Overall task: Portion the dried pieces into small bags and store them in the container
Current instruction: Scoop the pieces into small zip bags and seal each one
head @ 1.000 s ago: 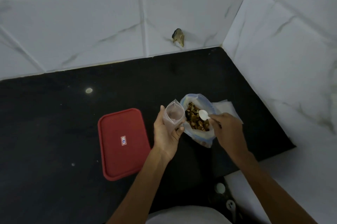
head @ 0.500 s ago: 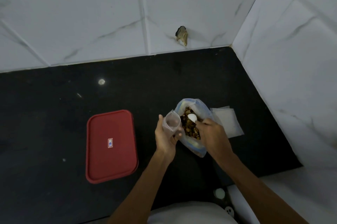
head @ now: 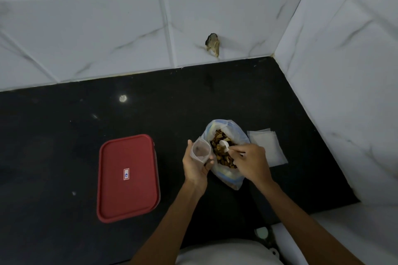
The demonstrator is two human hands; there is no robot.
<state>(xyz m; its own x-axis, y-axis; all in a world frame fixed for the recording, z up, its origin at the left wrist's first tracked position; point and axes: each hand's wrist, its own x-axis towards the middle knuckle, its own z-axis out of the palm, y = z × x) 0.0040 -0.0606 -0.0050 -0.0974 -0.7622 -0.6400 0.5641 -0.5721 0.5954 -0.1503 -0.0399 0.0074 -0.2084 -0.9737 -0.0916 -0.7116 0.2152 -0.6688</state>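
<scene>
**Position of the work.** The dried pieces lie in a large bag, which rests on the table right of centre with its mouth open toward the wall. The bowl of a white spoon sits among the top pieces.

**Hands.** The right hand holds the spoon, its fingers pinched on the handle. The left hand holds a small bag upright just beside the large bag's mouth, thumb on one side and fingers curled round the other, so the opening stands apart. What the small bag contains cannot be made out.

**Hazards, nearest first.**
- Spill at transfer. The small bag's mouth is narrow and soft. A heaped spoon, or a tilt begun before the bowl is over the opening, would likely drop pieces onto the dark table, where they are hard to see.
- Mouth collapse. If the left grip slackens or squeezes, the opening may fold shut and the load would land on the hand.
- Large bag shift. No hand steadies it. A hard dig with the spoon may drag or slump it and tip pieces out.
- Spare bags. The flat stack lies just beside the large bag, near the right wrist, which could sweep it aside.
- Container. It stands well apart to the left with its red lid on. With both hands occupied, opening it would probably mean setting an unsealed bag down, which could then tip.
</scene>
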